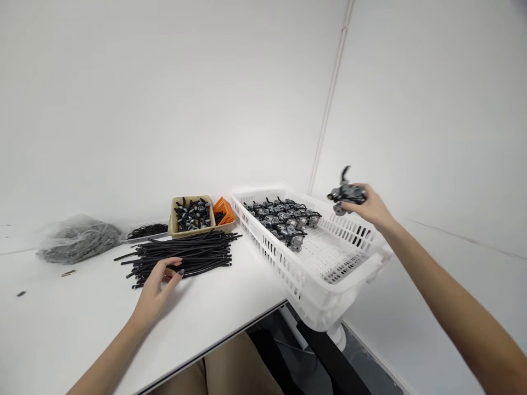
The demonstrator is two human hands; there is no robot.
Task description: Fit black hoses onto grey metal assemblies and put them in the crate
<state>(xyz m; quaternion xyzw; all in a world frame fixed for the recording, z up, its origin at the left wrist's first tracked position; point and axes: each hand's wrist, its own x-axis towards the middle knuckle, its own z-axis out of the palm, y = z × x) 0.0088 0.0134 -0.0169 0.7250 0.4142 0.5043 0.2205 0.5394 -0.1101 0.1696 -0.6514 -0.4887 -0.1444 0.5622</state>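
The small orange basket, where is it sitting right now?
In the head view, the small orange basket sits at the back of the white table, wedged between the beige tray of dark parts and the big white crate.

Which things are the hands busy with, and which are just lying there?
Busy with:
- grey part, held in the right hand over the white basket
- black tubes, touched by the left hand

Just lying there:
- tan bin
- orange basket
- plastic bag
- flat tray
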